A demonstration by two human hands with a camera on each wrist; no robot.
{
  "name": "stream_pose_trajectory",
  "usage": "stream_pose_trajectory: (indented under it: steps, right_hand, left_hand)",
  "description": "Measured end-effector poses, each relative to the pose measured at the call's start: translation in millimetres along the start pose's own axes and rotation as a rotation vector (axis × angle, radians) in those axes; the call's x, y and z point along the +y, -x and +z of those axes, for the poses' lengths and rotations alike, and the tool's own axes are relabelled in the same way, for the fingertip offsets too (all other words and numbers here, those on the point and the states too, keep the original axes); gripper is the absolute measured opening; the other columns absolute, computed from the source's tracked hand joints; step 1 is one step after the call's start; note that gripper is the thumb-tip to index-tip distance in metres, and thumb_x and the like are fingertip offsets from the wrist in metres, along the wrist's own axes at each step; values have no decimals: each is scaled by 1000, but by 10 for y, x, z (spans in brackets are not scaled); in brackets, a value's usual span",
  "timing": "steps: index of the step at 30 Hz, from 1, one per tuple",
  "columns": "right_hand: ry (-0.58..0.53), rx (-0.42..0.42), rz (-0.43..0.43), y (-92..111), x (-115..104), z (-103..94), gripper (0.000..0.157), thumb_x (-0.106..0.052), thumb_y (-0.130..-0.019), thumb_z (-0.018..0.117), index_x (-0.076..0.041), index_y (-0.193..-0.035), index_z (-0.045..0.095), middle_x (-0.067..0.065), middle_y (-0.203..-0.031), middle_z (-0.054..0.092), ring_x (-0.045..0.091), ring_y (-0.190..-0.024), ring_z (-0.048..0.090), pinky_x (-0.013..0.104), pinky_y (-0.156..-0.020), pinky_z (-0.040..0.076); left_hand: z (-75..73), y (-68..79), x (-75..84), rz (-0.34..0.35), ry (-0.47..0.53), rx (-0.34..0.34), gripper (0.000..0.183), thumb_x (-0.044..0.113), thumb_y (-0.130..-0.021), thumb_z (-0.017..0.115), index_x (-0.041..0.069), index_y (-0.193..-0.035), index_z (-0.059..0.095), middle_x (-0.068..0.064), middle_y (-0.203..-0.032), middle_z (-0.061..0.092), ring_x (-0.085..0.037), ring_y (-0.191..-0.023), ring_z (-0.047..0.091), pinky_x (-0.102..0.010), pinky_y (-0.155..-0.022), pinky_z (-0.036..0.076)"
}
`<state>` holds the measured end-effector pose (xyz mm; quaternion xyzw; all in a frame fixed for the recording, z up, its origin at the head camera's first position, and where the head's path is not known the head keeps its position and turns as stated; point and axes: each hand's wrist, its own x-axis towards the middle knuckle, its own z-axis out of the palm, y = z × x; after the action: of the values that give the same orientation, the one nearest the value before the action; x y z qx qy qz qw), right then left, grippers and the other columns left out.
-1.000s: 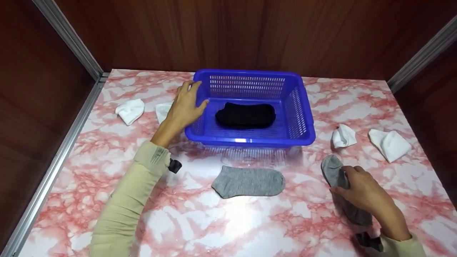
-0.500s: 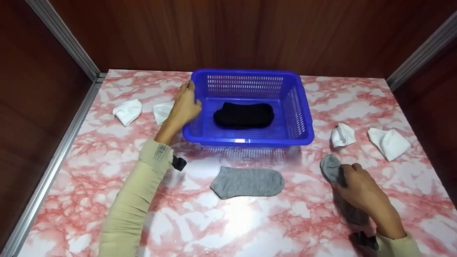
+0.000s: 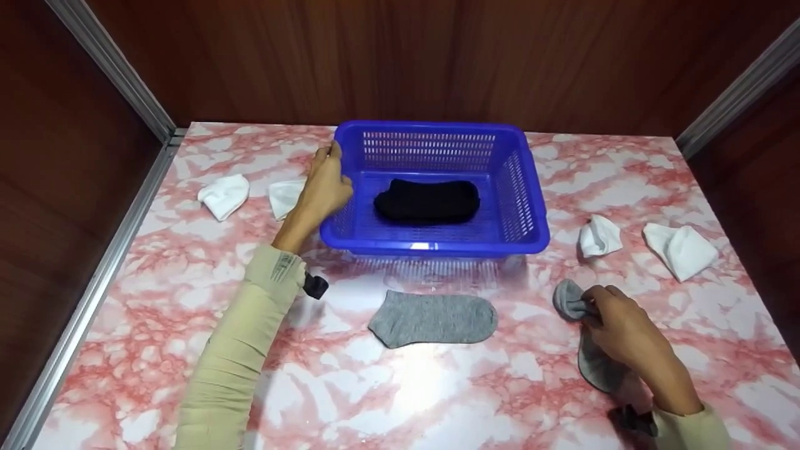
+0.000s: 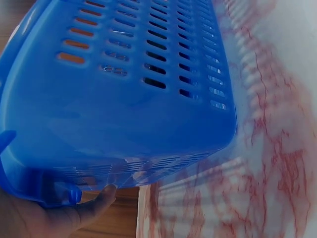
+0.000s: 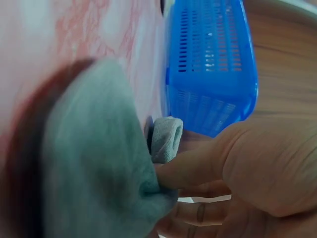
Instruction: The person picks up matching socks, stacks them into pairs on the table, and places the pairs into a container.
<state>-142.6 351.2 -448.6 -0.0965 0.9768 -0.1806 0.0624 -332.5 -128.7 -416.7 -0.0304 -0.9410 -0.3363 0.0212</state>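
My left hand (image 3: pixel 326 186) grips the left rim of a blue plastic basket (image 3: pixel 431 246), thumb over the edge; the left wrist view shows fingers curled under the rim of the basket's slotted wall (image 4: pixel 114 114). Inside the basket lies a black sock (image 3: pixel 427 202), perhaps more than one stacked. To the right, my right hand (image 3: pixel 631 328) pinches a grey sock (image 3: pixel 569 301) by its middle, bunching it. The right wrist view shows the grey sock (image 5: pixel 99 153) close up, pinched between thumb and fingers. Another grey sock (image 3: pixel 434 319) lies flat in front of the basket.
White socks lie crumpled on both sides: a white sock (image 3: pixel 225 196) and another white sock (image 3: pixel 285 197) partly behind my left hand, then a small white sock (image 3: pixel 600 236) and a larger white sock (image 3: pixel 682 251) at right. Brown panels (image 3: pixel 425 62) wall the marbled table (image 3: pixel 475 400).
My left hand has closed onto the basket's rim, and its thumb has come down. My right hand has pinched and lifted the middle of the grey sock, bunching its far end.
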Motion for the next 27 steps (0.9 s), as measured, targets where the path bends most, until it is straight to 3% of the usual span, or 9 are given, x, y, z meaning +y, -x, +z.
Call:
stream_pose_trajectory:
  steps: [4, 9, 17, 22, 27]
  right_hand:
    - [-2, 17, -22, -15, -17, 11, 24, 1, -87, 72, 5, -110, 64, 22, -102, 65, 40, -91, 68, 58, -79, 53]
    - [-31, 33, -82, -37, -78, 13, 21, 4, -87, 72, 4, -108, 67, 15, -96, 66, 26, -84, 63, 43, -73, 51]
    - [-205, -4, -69, -47, -272, 50, 24, 1, -92, 73, -2, -115, 70, 11, -101, 73, 17, -85, 65, 27, -69, 53]
    - [-334, 8, -71, -39, -404, 109, 23, -1, -94, 73, -8, -116, 72, 6, -102, 76, 10, -87, 65, 24, -73, 56]
    - [-413, -13, -89, -39, -545, 153, 23, -2, -95, 73, -11, -116, 72, 4, -105, 76, 9, -91, 65, 27, -78, 59]
  left_hand:
    - [4, -1, -4, 0, -6, 0, 77, 0, -92, 50, -9, -163, 20, -31, -163, 35, -45, -152, 38, -49, -128, 34]
    - [4, 4, 2, 9, -15, 7, 76, -2, -92, 50, -10, -162, 21, -31, -162, 37, -44, -152, 38, -48, -128, 34]
    - [14, 2, 0, 16, -6, 20, 75, -2, -92, 50, -12, -161, 23, -32, -163, 36, -45, -152, 38, -48, -129, 34]
    - [13, 11, -5, 16, 1, 18, 75, -2, -92, 49, -12, -161, 22, -31, -163, 36, -43, -153, 38, -46, -128, 34]
    - [12, 11, 0, 14, -1, 19, 75, -1, -92, 50, -11, -161, 21, -31, -162, 36, -43, -152, 39, -46, -128, 35]
